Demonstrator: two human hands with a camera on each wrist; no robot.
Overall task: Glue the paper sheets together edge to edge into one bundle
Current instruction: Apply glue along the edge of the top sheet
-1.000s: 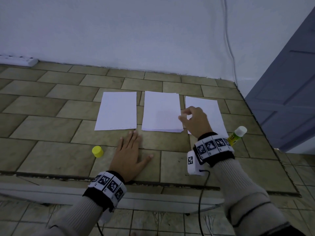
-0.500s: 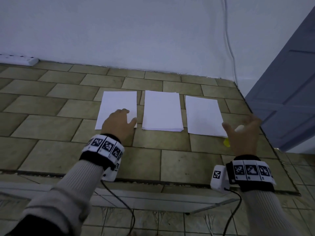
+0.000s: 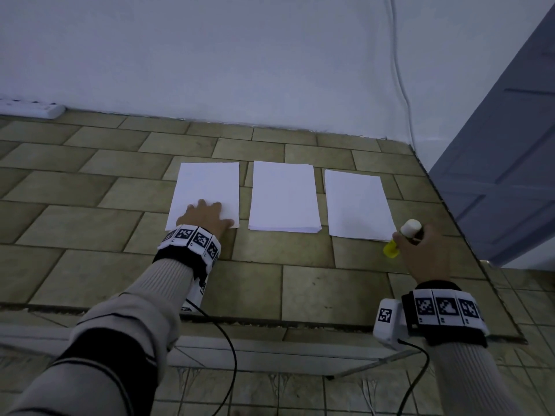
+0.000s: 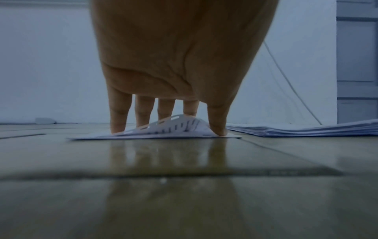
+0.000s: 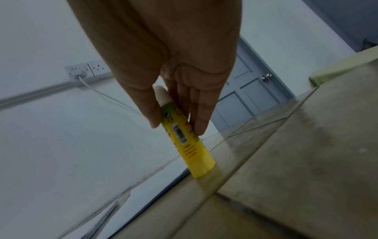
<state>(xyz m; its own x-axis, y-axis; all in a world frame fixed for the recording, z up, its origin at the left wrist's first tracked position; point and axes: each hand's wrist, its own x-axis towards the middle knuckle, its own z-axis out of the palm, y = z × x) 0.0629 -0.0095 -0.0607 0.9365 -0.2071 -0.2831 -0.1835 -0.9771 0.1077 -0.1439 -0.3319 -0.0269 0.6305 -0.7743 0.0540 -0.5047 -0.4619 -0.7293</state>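
Observation:
Three white paper lots lie in a row on the tiled surface: a left sheet (image 3: 207, 187), a middle stack (image 3: 283, 196) and a right sheet (image 3: 357, 202). My left hand (image 3: 207, 211) stands on the left sheet's near edge. In the left wrist view its fingertips (image 4: 117, 129) and thumb squeeze the left sheet (image 4: 174, 127) into a small hump between them. Just right of the right sheet's near corner, my right hand (image 3: 411, 241) grips the yellow glue stick (image 3: 392, 249). The glue stick (image 5: 184, 134) stands tilted, white tip up, base on the tiles, held between thumb and fingers of the right hand (image 5: 175, 127).
A white power strip (image 3: 30, 108) lies at the back left by the wall. A white cable (image 3: 402, 94) runs down the wall near a blue door (image 3: 510, 145). The tiled surface ends at a front edge (image 3: 270, 321) and a slanting right edge (image 3: 468, 235).
My left hand went from the bare tiles up onto the left sheet and bunched its edge. My right hand left the right sheet, reached the glue stick and took hold of it.

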